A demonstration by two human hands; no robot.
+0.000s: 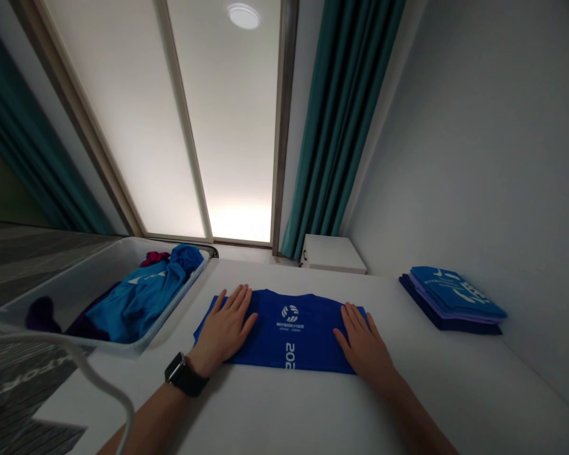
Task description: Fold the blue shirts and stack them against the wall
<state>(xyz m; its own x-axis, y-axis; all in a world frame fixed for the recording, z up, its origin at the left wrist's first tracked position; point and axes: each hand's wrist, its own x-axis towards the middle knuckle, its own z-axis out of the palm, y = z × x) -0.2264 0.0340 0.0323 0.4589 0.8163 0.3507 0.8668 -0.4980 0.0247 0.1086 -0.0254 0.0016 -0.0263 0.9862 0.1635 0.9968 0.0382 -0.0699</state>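
Observation:
A dark blue T-shirt (308, 341) lies folded into a wide flat shape on the white table (275, 411), with a white round logo and part of a white number facing up. My left hand (225, 325) rests flat on its left end, fingers stretched out, a black watch on the wrist. On the right end, my right hand (363, 344) presses down with its palm flat and fingers extended. Neither hand grips the cloth.
At the right stands a stack of folded shirts (455, 297) by the wall. A clear plastic bin (9, 316) at the left holds crumpled clothes (142, 297). Behind the table is a small white cabinet (334, 253). A pale cable (99, 382) hangs at lower left.

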